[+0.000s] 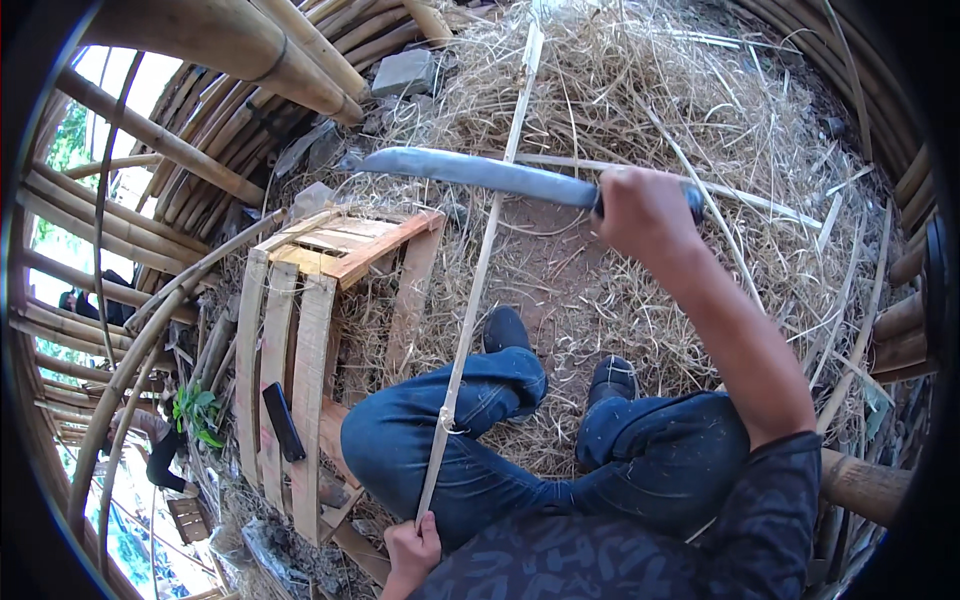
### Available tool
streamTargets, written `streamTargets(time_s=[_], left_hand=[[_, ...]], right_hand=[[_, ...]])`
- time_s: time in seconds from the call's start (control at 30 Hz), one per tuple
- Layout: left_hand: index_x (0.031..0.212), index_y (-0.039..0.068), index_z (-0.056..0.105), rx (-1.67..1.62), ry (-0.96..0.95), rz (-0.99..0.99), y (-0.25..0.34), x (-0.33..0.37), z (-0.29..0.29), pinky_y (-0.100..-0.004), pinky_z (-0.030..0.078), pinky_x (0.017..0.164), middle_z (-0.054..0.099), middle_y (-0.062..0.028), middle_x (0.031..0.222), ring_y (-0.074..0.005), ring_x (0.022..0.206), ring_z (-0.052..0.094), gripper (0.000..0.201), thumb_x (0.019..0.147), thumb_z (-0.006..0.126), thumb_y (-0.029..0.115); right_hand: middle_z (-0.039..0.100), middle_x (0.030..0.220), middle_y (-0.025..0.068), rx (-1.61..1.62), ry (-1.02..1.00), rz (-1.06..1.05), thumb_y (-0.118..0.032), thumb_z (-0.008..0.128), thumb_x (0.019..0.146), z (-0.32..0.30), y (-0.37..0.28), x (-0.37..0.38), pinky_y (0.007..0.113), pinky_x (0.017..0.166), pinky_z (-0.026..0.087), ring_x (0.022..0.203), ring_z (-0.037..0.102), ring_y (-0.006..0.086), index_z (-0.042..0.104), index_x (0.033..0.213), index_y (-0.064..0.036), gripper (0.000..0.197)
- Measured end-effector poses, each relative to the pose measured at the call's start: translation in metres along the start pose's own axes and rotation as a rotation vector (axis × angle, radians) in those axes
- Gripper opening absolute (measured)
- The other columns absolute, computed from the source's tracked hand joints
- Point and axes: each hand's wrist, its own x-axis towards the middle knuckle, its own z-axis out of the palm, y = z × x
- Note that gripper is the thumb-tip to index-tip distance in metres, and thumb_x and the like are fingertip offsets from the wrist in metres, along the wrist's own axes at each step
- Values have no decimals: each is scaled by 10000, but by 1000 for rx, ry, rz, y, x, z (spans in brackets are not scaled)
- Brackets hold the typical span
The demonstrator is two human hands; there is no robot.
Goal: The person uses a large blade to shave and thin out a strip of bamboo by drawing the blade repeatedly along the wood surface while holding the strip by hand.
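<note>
Ground [545, 258] was bare brown dirt in the middle, pale shavings [640, 70] strewn round it, heaped thick on the far side. Long strips [765, 205] lay across the shavings. Both shoes [505, 330] rested on dirt. Crate [275, 370] stood left, phone [283, 422] on its slats.

Shows no readable text, label, number or sign, whether on the machete blade [480, 172], the dark phone [283, 421] or the wooden crate [313, 360], and bears only a faint, letter-like pattern, too dim to make out, across the dark shirt [600, 555].
</note>
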Motion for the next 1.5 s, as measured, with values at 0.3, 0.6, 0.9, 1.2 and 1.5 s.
streamTargets(time_s=[0.3,0.6,0.9,1.2,1.5], left_hand=[[483,-7,531,154,-30,31,20,5,-17,-454,403,440,494,-212,465,-401,439,541,474,871,625,248],[491,-28,518,205,-20,-26,31,9,-18,-464,405,463,487,-243,486,-435,485,543,470,866,630,233],[541,-52,567,-78,-277,-414,39,18,-35,-427,408,465,512,-238,490,-398,484,576,497,899,607,290],[557,-82,530,106,-287,-287,48,16,-35,-424,373,455,420,-211,441,-308,402,519,547,920,589,323],[576,-78,525,97,-388,-325,70,34,-49,-444,368,469,456,-252,487,-428,477,533,536,937,553,318]], right_hand=[[658,616,94,-12,-291,-440,-136,626,666,17,-45,-31,345,525,535,578,680,234,651,703,-81,71],[679,807,194,94,-285,316,-176,650,731,65,56,-21,414,729,550,777,684,305,674,828,-6,198],[689,797,161,363,-462,-190,-230,657,719,63,-50,-40,407,741,554,785,684,319,693,809,-60,196],[670,727,194,336,-561,-439,-167,642,601,87,-72,-66,416,638,553,689,678,342,678,707,-30,177],[664,706,161,232,-453,-435,-228,652,610,114,-31,-54,439,637,540,692,665,355,654,691,-71,177]])
